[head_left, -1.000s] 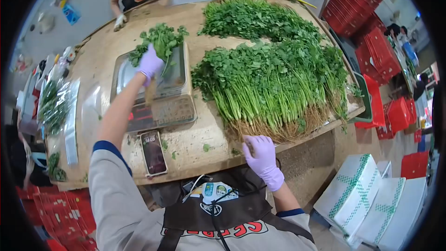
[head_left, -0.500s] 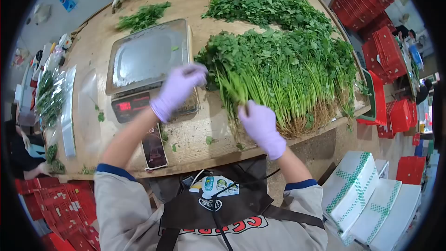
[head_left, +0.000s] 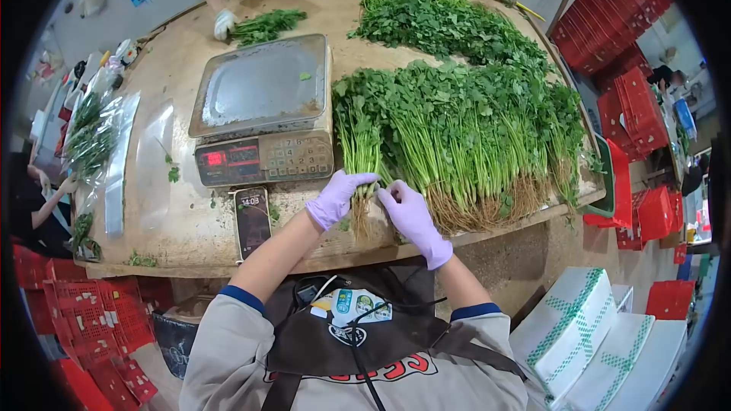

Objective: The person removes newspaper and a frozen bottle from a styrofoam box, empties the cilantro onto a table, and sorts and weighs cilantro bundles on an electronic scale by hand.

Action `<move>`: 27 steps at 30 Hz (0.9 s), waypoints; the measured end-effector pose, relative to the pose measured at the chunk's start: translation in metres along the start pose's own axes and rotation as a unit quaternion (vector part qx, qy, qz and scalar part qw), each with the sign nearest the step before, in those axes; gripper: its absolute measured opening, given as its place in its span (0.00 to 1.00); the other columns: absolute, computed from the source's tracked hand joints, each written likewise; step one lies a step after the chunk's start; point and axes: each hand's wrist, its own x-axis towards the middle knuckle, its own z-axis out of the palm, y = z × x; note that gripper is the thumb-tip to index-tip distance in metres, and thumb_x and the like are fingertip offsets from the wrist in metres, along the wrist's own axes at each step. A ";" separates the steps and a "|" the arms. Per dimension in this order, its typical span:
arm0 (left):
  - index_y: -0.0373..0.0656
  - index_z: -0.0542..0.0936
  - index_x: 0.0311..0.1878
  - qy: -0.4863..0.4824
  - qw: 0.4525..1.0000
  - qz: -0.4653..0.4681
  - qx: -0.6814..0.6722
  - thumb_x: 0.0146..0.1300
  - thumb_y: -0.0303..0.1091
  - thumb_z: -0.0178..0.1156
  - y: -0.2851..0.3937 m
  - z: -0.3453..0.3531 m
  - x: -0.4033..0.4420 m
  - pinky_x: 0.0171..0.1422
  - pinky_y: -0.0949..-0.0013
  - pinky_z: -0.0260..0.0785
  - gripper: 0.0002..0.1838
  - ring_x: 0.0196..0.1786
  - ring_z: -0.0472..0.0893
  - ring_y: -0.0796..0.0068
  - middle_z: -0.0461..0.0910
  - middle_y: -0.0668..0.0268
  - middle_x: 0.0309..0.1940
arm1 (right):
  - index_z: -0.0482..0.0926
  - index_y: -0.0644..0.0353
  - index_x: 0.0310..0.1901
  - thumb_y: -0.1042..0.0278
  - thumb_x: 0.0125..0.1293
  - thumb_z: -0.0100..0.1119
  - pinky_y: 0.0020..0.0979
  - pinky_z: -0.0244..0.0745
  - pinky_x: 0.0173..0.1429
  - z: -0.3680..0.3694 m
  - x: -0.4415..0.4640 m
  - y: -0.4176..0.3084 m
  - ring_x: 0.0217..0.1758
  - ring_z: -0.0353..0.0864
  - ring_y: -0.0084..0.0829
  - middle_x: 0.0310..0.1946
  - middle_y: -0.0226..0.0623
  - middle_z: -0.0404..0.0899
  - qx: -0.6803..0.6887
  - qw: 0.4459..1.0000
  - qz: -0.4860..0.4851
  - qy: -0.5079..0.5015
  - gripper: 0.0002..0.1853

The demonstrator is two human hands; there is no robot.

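My left hand, in a lilac glove, is closed round the lower stems of a small coriander bunch. Stringy roots hang below its fingers over the table. Close beside it, my right hand, gloved alike, has its fingertips drawn together at the bunch's right side; what lies between them does not show clearly. A wide pile of coriander spreads to the right, leaves away from me and roots toward the table edge. Left of the bunch stands a weighing scale with a lit red display and a leaf scrap on its pan.
A phone lies below the scale. More coriander is heaped at the back. Across the table, a person's gloved hand touches a small bunch. Plastic bags lie left; white boxes and red crates stand right.
My left hand has moved from beside the scale down to the bunch's stems and closed on them. The bunch now stands straighter, left of the pile. The other person's hand has reached the far bunch.
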 end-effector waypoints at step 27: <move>0.29 0.65 0.63 0.200 0.595 0.039 0.777 0.52 0.54 0.62 0.248 -0.198 -0.048 0.65 0.63 0.62 0.43 0.60 0.72 0.53 0.71 0.43 0.57 | 0.63 0.59 0.65 0.62 0.58 0.55 0.45 0.59 0.66 0.025 0.047 0.039 0.67 0.58 0.53 0.65 0.55 0.59 -0.398 0.875 -0.265 0.068 0.31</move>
